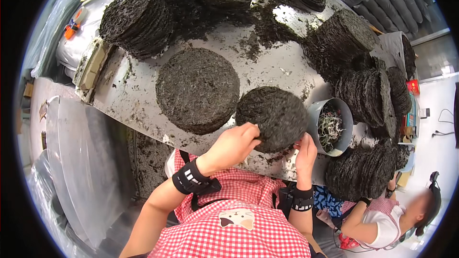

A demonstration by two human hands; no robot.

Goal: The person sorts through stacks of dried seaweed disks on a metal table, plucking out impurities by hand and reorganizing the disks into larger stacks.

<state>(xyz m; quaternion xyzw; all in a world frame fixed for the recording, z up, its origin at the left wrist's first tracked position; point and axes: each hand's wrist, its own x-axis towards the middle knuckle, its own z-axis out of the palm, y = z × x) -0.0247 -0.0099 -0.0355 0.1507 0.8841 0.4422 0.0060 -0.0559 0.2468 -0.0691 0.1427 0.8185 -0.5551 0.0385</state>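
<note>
A round, dark sheet of dried seaweed (271, 116) is in front of me over the table, its surface slightly blurred. At its lower left edge, my left hand (235, 144) pinches the rim between thumb and fingers. My right hand (306, 152) grips the lower right edge, and its thumb side faces the sheet. Whether more sheets lie beneath this one cannot be told. Just left of it stands a wider, thick stack of round seaweed sheets (198, 89). Close by my right hand, a grey round container (312, 120) holds tangled, pale and coloured scraps (330, 126).
Tall seaweed stacks (134, 19) ring the back of the metal table (267, 62); others (362, 170) lean along its right side. Loose seaweed crumbs (252, 44) litter the top. A co-worker (380, 220) is at the right. Clear plastic sheeting (84, 172) stands left.
</note>
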